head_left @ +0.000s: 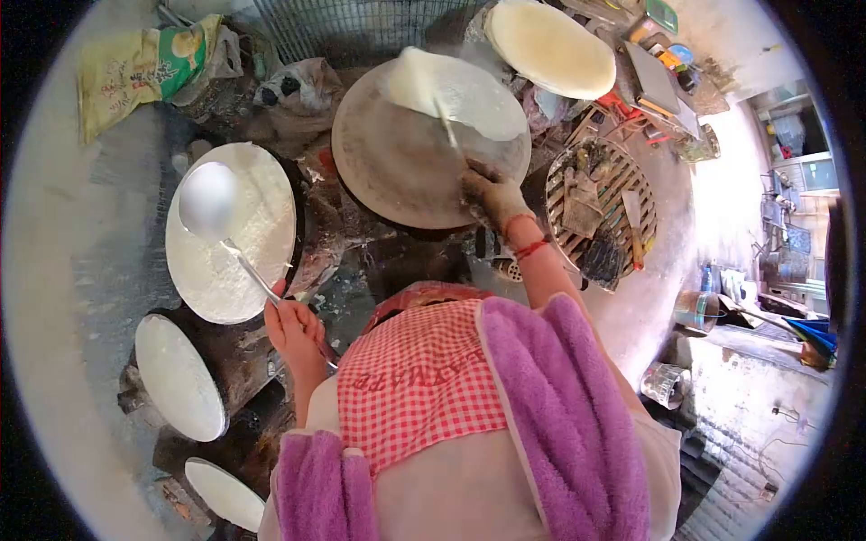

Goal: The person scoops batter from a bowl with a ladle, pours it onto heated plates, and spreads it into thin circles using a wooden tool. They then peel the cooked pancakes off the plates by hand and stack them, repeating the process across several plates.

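Observation:
My left hand [293, 329] is wrapped round the long metal handle of a ladle [209, 200]. The ladle's wide, shiny bowl hangs over a large round tub of pale, frothy batter [257, 261]. My right hand [492, 194], which looks gloved or stained, grips a thin-handled spreader [449, 131] above a round griddle [388, 167]. A blurred, cream-coloured mass [415, 83] covers the spreader's far end, so its shape is hidden. Wet white batter [483, 104] coats the far right part of the griddle, while the near left part shows bare, grey-brown surface.
A stack of round, pale flatbreads [552, 50] sits beyond the griddle at right. Right of my right hand, a slatted round rack [622, 194] carries a work glove [582, 206] and a scraper [634, 221]. Two more pale tubs [180, 377] stand at lower left.

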`<state>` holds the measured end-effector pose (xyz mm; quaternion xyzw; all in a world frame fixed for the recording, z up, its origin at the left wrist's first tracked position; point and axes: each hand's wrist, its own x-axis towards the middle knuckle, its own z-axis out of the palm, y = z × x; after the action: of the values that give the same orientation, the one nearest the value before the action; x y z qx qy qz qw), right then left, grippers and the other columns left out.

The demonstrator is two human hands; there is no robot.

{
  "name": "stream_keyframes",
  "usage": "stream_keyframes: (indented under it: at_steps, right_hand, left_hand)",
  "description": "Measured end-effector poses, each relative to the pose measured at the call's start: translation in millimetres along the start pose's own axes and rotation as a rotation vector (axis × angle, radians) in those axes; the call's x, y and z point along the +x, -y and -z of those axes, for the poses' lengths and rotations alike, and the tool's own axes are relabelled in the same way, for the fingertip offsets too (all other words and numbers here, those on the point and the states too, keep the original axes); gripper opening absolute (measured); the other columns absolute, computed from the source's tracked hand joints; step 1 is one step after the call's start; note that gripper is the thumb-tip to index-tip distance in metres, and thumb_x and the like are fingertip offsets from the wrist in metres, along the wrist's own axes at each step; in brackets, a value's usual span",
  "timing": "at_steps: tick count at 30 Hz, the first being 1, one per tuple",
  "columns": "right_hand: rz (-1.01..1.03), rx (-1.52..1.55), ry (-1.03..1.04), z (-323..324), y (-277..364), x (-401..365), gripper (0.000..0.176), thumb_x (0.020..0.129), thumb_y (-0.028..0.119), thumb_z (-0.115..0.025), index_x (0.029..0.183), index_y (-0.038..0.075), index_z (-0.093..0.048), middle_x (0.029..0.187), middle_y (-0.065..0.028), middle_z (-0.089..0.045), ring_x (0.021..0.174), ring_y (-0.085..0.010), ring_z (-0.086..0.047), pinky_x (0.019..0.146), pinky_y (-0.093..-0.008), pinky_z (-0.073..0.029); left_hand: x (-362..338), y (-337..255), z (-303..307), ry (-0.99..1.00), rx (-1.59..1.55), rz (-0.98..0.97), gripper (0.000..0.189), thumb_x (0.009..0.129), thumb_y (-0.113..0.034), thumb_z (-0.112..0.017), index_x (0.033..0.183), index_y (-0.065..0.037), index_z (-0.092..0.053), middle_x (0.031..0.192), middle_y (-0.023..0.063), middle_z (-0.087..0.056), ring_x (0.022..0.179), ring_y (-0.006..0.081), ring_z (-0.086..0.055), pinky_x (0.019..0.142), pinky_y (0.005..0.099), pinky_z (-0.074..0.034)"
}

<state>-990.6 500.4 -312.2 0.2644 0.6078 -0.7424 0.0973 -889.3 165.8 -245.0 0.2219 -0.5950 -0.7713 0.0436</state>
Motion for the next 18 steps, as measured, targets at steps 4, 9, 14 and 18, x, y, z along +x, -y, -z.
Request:
stream_keyframes:
  at_steps: [4, 9, 14, 18]
  right_hand:
    - [0.025, -0.281, 0.097, 49, 35, -27, 0.041, 0.089, 0.022, -0.062, 0.126, 0.005, -0.056, 0.099, -0.0047, -0.064, 0.085, -0.0102, -0.06, 0.071, -0.0249, -0.049]
    - [0.184, 0.224, 0.199, 81, -6, 35, 0.043, 0.086, 0.023, -0.067, 0.123, 0.004, -0.058, 0.093, -0.0033, -0.066, 0.072, -0.0096, -0.057, 0.064, -0.021, -0.046]
    - [0.056, -0.473, 0.346, 44, 48, 13, 0.044, 0.084, 0.027, -0.069, 0.122, 0.007, -0.061, 0.092, -0.0035, -0.066, 0.07, -0.0086, -0.058, 0.061, -0.0231, -0.048]
    - [0.133, -0.342, 0.185, 148, 4, 85, 0.045, 0.085, 0.025, -0.069, 0.126, 0.008, -0.058, 0.089, -0.0027, -0.068, 0.069, -0.0077, -0.058, 0.06, -0.0231, -0.049]
  left_hand:
    - [-18, -8, -26, -0.03, -0.054, -0.107, 0.033, 0.101, -0.02, -0.039, 0.13, -0.003, -0.041, 0.066, -0.0006, -0.039, 0.046, 0.0047, -0.03, 0.039, 0.0211, -0.028]
    - [-44, -4, -61, -0.181, -0.017, -0.086, 0.031, 0.101, -0.02, -0.039, 0.128, -0.004, -0.044, 0.063, -0.0021, -0.036, 0.045, 0.0052, -0.028, 0.039, 0.0223, -0.025]
    - [-68, -3, -81, -0.178, -0.093, -0.12, 0.031, 0.102, -0.022, -0.037, 0.127, -0.006, -0.043, 0.065, -0.0014, -0.036, 0.045, 0.0059, -0.027, 0.04, 0.023, -0.027]
    - [-79, -10, -80, -0.271, -0.02, -0.22, 0.032, 0.102, -0.022, -0.037, 0.129, -0.005, -0.042, 0.065, -0.0014, -0.037, 0.045, 0.0049, -0.028, 0.039, 0.0221, -0.025]
